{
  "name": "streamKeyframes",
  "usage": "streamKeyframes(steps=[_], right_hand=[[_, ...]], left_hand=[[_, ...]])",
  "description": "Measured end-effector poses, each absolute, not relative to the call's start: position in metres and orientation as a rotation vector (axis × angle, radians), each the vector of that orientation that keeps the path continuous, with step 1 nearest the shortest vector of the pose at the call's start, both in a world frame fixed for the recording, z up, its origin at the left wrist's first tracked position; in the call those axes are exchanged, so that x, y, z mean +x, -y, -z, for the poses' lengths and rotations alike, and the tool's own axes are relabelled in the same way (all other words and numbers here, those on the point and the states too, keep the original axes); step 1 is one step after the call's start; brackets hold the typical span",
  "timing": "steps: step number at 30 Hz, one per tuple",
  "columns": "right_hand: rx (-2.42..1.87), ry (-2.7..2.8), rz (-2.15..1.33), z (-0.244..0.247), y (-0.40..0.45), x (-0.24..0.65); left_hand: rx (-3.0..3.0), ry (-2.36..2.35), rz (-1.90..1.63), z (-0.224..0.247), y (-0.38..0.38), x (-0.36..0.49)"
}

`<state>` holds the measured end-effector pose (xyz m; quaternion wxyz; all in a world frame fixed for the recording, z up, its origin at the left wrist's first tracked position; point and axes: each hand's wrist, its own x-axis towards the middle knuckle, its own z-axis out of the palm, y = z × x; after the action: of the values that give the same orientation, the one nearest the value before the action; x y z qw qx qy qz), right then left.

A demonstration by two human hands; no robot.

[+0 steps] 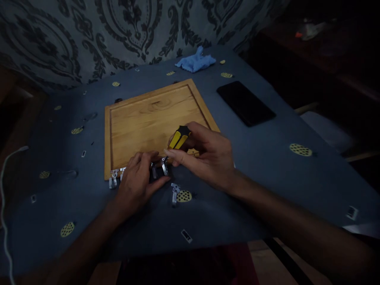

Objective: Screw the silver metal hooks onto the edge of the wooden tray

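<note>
A wooden board [148, 122] with a raised frame lies on the table. My right hand [208, 152] grips a screwdriver [180, 137] with a yellow and black handle, angled down towards the board's near edge. Its tip meets, or nearly meets, a silver metal hook [165, 166] there. Stretched over the same edge, my left hand [136, 178] has its fingers on the wood and its thumb apart below. Another hook [154, 171] sits between them, and a further hook [113, 180] is at the left corner. One loose hook [175, 194] lies in front of the board.
A black phone [246, 103] lies right of the board. Behind it is a crumpled blue cloth [196, 60]. A white cable [3, 198] runs along the left side. The table [261, 170] has a dark blue cover printed with pineapples, against a patterned wall.
</note>
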<state>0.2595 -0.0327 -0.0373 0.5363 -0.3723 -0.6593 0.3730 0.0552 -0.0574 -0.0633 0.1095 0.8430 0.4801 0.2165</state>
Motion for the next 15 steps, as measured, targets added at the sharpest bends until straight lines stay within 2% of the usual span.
streamKeyframes(steps=[11, 15], right_hand=[[-0.753, 1.808, -0.809, 0.023, 0.028, 0.271], [-0.794, 1.745, -0.895, 0.027, 0.030, 0.269]], left_hand=[[2.503, -1.411, -0.641, 0.066, 0.056, 0.054], [2.525, -1.393, -0.654, 0.066, 0.055, 0.054]])
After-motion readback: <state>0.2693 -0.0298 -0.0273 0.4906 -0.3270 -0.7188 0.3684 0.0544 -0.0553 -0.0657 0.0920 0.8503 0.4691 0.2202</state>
